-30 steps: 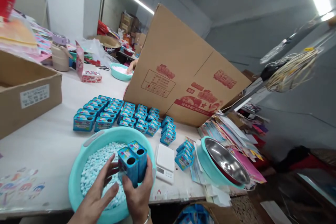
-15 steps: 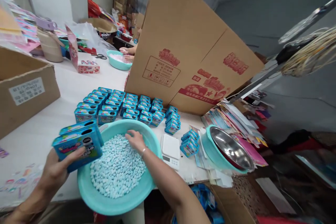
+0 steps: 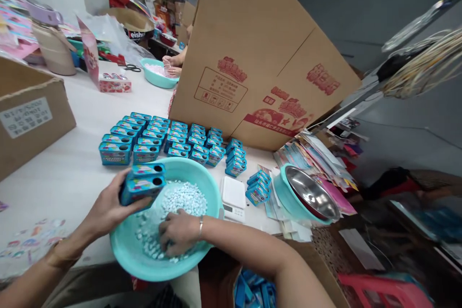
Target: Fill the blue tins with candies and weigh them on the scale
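Note:
My left hand (image 3: 108, 207) grips two small blue candy boxes (image 3: 144, 187) over the left rim of a turquoise basin (image 3: 202, 175). Each box shows a dark round hole on top. Light-blue candies (image 3: 189, 197) cover the basin's bottom. Deep among them is my right hand (image 3: 180, 233), its fingers curled into the candies and partly hidden. Behind the basin, rows of similar blue boxes (image 3: 147, 142) stand upright on the white table.
Right of the basin are a white scale (image 3: 233, 195), more blue boxes (image 3: 259, 187) and a steel bowl (image 3: 312, 190) in a turquoise basin. A large cardboard panel (image 3: 249, 33) rises behind. Another person's hands (image 3: 172, 65) are at a farther basin. An open carton (image 3: 32, 115) stands left.
My left hand has brought the boxes rightward over the basin. My right hand has gone from the far side of the candies down into them, nearer to me.

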`<action>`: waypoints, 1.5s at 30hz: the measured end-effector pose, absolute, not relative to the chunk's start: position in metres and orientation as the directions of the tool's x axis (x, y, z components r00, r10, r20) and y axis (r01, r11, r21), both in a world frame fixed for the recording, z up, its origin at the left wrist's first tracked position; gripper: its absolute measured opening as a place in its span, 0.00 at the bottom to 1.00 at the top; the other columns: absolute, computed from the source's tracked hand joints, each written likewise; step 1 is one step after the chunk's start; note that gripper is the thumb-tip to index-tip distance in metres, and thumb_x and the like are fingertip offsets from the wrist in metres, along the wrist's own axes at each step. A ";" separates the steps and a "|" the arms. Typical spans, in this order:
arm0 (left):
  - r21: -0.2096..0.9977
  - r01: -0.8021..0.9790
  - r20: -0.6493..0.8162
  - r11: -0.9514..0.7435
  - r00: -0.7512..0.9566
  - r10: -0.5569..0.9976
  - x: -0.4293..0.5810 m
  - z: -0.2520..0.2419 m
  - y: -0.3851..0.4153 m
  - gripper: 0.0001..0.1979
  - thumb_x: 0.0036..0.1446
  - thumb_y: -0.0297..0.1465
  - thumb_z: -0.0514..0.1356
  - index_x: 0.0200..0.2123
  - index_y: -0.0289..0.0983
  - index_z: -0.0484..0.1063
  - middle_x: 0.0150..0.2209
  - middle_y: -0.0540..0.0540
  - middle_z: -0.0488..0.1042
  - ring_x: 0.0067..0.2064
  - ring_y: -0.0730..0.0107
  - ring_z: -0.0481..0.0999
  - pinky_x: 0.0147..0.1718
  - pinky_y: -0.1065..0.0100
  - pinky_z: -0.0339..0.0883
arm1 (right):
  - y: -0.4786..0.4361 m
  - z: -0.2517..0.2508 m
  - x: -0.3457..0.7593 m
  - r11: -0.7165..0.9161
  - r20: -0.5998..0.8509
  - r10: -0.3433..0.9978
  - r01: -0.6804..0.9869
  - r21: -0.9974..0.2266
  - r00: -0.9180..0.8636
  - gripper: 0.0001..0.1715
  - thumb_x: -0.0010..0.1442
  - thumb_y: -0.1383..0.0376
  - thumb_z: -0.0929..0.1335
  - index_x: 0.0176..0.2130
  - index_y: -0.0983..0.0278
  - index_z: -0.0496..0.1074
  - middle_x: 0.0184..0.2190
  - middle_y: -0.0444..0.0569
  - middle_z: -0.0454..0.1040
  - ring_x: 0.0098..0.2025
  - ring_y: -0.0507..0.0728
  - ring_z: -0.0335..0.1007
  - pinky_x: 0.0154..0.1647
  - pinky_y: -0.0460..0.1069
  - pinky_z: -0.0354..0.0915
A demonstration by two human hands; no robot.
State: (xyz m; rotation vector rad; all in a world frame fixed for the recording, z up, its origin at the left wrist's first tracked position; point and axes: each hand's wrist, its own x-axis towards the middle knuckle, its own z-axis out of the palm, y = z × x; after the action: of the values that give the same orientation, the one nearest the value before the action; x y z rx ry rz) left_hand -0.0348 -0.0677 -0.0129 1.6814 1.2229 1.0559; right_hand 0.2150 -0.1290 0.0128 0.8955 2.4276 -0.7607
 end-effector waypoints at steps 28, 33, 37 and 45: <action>0.637 0.556 -0.020 -0.535 0.705 0.709 0.037 -0.009 -0.102 0.33 0.49 0.33 0.65 0.61 0.37 0.72 0.59 0.28 0.83 0.60 0.31 0.84 0.56 0.44 0.79 | -0.129 -0.015 0.210 -0.286 -0.288 0.680 -0.118 -0.951 0.674 0.13 0.51 0.52 0.74 0.32 0.58 0.77 0.32 0.49 0.85 0.38 0.63 0.83 0.47 0.57 0.79; 0.784 0.440 0.209 -0.438 0.476 0.854 0.030 -0.021 -0.098 0.36 0.52 0.44 0.67 0.62 0.40 0.67 0.58 0.33 0.84 0.58 0.35 0.86 0.56 0.46 0.80 | -0.110 0.021 0.205 -0.044 -0.202 0.756 -0.260 -0.965 0.623 0.16 0.43 0.54 0.80 0.30 0.62 0.83 0.29 0.48 0.85 0.37 0.61 0.81 0.42 0.53 0.75; 0.806 0.421 0.234 -0.416 0.418 0.878 0.028 -0.015 -0.093 0.35 0.52 0.47 0.68 0.61 0.40 0.69 0.57 0.33 0.85 0.57 0.34 0.86 0.55 0.46 0.81 | -0.099 0.031 0.196 -0.041 -0.221 0.794 -0.313 -0.949 0.567 0.13 0.44 0.56 0.79 0.28 0.62 0.84 0.26 0.46 0.83 0.32 0.58 0.77 0.38 0.52 0.73; 0.751 0.478 0.229 -0.455 0.459 0.859 0.018 0.000 -0.074 0.38 0.49 0.42 0.67 0.64 0.37 0.71 0.58 0.32 0.85 0.57 0.32 0.87 0.55 0.45 0.81 | -0.085 0.032 0.181 0.024 -0.250 0.779 -0.426 -0.904 0.575 0.10 0.43 0.58 0.78 0.26 0.61 0.84 0.25 0.45 0.83 0.31 0.58 0.75 0.36 0.51 0.73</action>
State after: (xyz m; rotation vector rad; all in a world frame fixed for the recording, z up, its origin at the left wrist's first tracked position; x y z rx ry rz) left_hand 0.0178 -0.0737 -0.0004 2.1019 1.1085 0.8112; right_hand 0.1814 -0.0848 0.0317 3.5878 1.0491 -2.8244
